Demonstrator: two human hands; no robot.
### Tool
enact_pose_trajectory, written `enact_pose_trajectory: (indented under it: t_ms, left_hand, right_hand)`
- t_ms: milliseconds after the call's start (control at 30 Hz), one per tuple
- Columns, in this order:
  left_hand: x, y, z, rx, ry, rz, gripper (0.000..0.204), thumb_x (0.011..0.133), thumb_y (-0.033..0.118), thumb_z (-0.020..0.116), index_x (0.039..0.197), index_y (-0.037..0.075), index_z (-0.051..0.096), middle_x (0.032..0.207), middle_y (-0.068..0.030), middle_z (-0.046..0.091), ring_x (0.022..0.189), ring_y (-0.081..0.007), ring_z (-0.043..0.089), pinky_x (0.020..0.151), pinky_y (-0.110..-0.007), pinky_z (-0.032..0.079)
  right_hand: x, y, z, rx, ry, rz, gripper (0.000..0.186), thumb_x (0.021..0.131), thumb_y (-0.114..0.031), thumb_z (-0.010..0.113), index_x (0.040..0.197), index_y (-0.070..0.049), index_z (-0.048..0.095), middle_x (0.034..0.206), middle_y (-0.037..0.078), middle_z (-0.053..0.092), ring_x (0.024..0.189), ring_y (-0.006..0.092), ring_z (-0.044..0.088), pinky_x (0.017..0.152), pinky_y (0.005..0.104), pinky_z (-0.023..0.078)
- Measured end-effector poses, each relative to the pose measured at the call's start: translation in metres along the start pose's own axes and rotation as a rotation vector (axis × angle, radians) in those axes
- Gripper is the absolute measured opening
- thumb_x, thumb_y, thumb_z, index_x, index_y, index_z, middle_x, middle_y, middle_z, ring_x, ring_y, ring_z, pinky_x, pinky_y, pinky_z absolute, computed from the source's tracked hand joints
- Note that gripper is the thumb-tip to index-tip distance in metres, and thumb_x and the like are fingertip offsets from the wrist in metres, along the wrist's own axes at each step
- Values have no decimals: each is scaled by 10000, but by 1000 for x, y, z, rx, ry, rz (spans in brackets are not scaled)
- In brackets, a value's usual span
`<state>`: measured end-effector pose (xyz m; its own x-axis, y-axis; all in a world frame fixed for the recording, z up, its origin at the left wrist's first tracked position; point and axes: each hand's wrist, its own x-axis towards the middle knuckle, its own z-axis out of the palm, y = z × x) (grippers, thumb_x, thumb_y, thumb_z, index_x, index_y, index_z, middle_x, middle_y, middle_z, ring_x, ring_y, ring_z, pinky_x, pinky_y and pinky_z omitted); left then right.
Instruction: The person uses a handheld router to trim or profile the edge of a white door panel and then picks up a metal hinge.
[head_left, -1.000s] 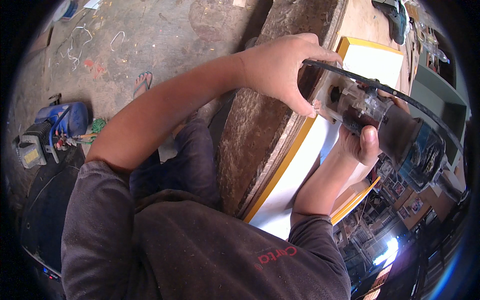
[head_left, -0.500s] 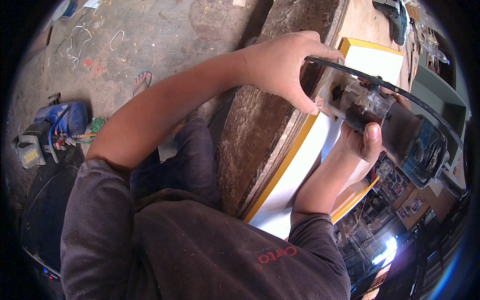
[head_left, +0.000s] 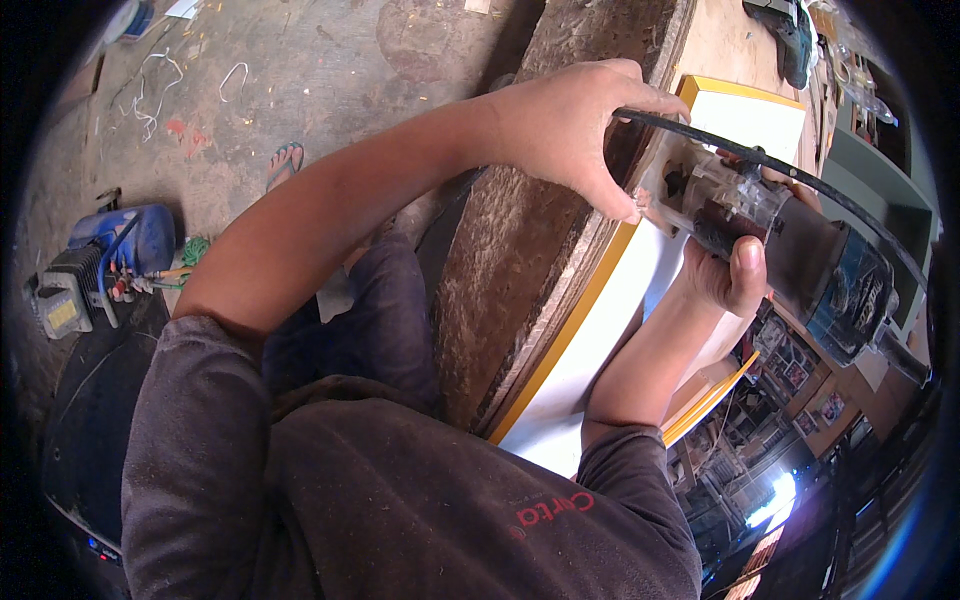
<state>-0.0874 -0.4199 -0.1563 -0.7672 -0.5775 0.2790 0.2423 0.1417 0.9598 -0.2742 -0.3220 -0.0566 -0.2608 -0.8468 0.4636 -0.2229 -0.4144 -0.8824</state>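
Head view: one power tool (head_left: 800, 250), dark-bodied with a teal rear, is grasped around its middle by the right hand (head_left: 730, 275), the thumb being laid along the near side; it is tipped over, its clear base (head_left: 690, 185) turned toward the left hand (head_left: 570, 130) and its rear pointed off to the right of the right hand. The left hand is curved in a wide C at the base, thumb tip at the edge; fingertips are partly masked by the black cable (head_left: 845, 205), so whether the base is pinched cannot be told. Below both hands, a yellow-edged white panel (head_left: 590, 360) is carried by the brown desk (head_left: 520, 260). Step, as judged: base being steadied or adjusted two-handed. Next move, as judged: firm support of the body by the right hand is called for, with the cable kept clear of the left.
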Motion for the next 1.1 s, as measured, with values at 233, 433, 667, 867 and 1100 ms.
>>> enact_pose_trajectory:
  t_ms: [233,433,667,867,1100]
  left_hand:
    - [4,-3,2,78,24,43,918,659,266,944,1483,111,572,1233,-106,536,1215,-259,587,1071,-485,518]
    - [1,4,0,58,23,23,911,663,274,937,1483,122,569,1229,-104,533,1219,-260,583,1063,-487,522]
    - [-3,7,-4,33,11,-11,919,658,272,939,1483,122,564,1240,-103,532,1237,-257,566,1075,-493,509]
    - [-1,4,-1,45,4,-8,928,652,265,945,1487,131,565,1238,-100,532,1232,-250,568,1066,-484,513]
    - [5,-4,5,74,28,52,921,653,270,941,1485,130,569,1218,-102,532,1204,-246,580,1059,-477,524]
  right_hand:
    - [3,5,-2,20,26,-10,872,714,-228,823,1382,141,400,1210,288,619,1078,351,682,1006,414,558]
    - [2,-8,-13,-52,-55,104,879,728,-241,830,1372,172,397,1198,290,637,1071,336,687,1011,398,546]
    - [-1,-6,5,-15,15,26,864,718,-214,831,1401,115,417,1218,279,644,1079,363,691,1020,438,551]
    - [0,-1,-1,-15,-22,-19,856,716,-206,825,1405,107,425,1207,277,639,1070,355,694,997,425,571]
    - [0,2,-6,8,-1,11,836,706,-207,817,1370,135,442,1186,285,637,1071,350,689,995,414,574]
